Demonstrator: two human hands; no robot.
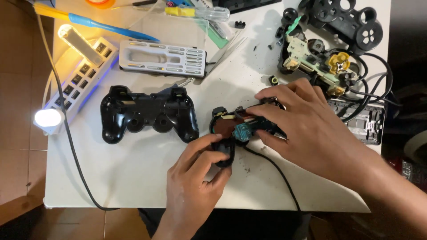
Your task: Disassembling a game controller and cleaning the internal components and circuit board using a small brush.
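Both hands worked an opened game controller [242, 129] at the white table's [133, 178] near edge. Left hand [195, 178] pinched its black grip; right hand [307, 124] pressed the circuit board flat. Judging by this, disassembly was underway, calling next for careful lifting.

Left hand [195, 178] grips handle of opened black controller [231, 133]; right hand [307, 120] rests on its circuit board [243, 131]. Black controller shell [149, 113] lies just left, on white table [133, 173].

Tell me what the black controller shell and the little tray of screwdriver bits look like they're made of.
Black controller shell: likely glossy molded plastic, since lamp glare shines on its curved grips. Bit tray: looks like matte grey plastic, with molded slots; the bits inside seem metal.
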